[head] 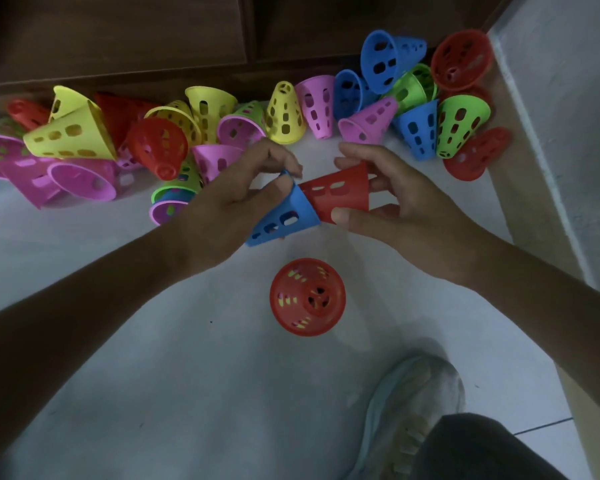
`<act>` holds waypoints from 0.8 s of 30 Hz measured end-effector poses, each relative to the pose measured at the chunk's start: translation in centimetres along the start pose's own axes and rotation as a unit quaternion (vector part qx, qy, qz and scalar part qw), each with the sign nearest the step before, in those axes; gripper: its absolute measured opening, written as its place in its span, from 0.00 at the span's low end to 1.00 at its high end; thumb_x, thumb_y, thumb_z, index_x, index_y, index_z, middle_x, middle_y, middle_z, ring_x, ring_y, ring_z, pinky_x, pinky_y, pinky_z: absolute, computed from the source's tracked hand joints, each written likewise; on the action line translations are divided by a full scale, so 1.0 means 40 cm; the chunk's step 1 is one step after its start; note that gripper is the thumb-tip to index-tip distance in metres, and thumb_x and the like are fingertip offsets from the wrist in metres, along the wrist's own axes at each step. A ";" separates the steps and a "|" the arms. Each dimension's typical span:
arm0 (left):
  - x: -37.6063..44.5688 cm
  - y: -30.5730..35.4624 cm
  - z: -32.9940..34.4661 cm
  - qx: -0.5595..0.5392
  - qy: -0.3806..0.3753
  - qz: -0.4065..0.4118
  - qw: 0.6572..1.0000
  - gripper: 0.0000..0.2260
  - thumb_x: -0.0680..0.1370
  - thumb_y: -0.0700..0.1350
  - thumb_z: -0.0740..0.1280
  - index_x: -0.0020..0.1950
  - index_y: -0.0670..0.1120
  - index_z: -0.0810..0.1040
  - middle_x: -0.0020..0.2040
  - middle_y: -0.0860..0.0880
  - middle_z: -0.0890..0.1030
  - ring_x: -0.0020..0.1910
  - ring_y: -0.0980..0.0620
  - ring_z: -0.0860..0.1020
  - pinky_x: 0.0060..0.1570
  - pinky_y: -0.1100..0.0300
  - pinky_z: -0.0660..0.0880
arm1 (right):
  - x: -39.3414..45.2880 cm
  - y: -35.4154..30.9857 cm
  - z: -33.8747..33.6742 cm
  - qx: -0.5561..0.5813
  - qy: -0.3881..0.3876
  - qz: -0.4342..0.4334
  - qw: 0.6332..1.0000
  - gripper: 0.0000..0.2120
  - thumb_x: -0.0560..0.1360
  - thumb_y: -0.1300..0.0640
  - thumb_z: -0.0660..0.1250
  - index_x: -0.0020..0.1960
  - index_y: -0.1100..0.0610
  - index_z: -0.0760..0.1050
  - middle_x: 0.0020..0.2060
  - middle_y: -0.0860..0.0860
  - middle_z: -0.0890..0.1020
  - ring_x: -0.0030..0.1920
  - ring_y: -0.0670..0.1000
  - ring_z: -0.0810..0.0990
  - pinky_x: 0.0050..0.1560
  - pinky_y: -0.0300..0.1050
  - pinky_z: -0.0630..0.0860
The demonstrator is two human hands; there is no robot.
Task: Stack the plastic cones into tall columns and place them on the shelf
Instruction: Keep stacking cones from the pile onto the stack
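Observation:
My left hand (236,199) grips a blue cone (284,220) by its narrow top, the wide end pointing down toward me. My right hand (392,199) holds a red cone (336,195) on its side, thumb and fingers curled round it. The red cone's narrow end touches the blue cone near its top. Below my hands a short stack topped by a red cone (307,296) stands upright on the white floor. Several loose cones in yellow (71,133), pink (317,105), blue (381,60), green (459,126) and red (463,60) lie scattered along the back.
A dark wooden cabinet (125,39) runs along the back, behind the cones. A pale wall or ledge (561,109) rises at the right. My shoe (413,407) and trouser leg (482,452) are at the bottom right.

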State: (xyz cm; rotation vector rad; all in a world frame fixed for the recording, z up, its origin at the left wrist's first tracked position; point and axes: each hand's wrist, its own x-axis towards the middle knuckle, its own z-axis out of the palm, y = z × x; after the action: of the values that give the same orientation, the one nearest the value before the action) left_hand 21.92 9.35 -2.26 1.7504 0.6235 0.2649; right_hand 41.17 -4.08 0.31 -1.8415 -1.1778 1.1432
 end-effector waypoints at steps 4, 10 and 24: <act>0.012 0.030 0.002 -0.065 0.044 -0.065 0.995 0.13 0.82 0.49 0.66 0.65 0.54 0.71 0.64 0.51 0.78 0.64 0.53 0.78 0.52 0.55 0.82 | -0.013 -0.020 0.006 0.039 0.000 0.006 0.999 0.41 0.65 0.38 0.74 0.75 0.44 0.66 0.65 0.41 0.76 0.62 0.41 0.77 0.59 0.50 0.81; 0.005 0.104 0.007 -0.120 0.163 -0.095 0.975 0.27 0.67 0.59 0.73 0.61 0.47 0.75 0.56 0.50 0.81 0.55 0.52 0.82 0.43 0.60 0.82 | -0.027 -0.069 0.027 0.077 0.040 -0.030 0.996 0.41 0.61 0.41 0.77 0.72 0.48 0.70 0.61 0.41 0.77 0.60 0.43 0.80 0.57 0.48 0.82; -0.063 0.171 -0.011 -0.234 0.154 -0.042 0.959 0.14 0.77 0.54 0.62 0.55 0.46 0.75 0.50 0.48 0.83 0.53 0.50 0.84 0.49 0.60 0.80 | -0.091 -0.128 0.086 0.049 0.079 -0.009 0.996 0.37 0.62 0.51 0.82 0.67 0.45 0.70 0.58 0.39 0.78 0.58 0.39 0.78 0.58 0.36 0.79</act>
State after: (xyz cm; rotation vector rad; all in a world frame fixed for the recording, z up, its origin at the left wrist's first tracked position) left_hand 21.45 7.29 4.73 1.2327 0.7842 0.5831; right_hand 35.48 -5.28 4.52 -1.8068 -1.0294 1.0069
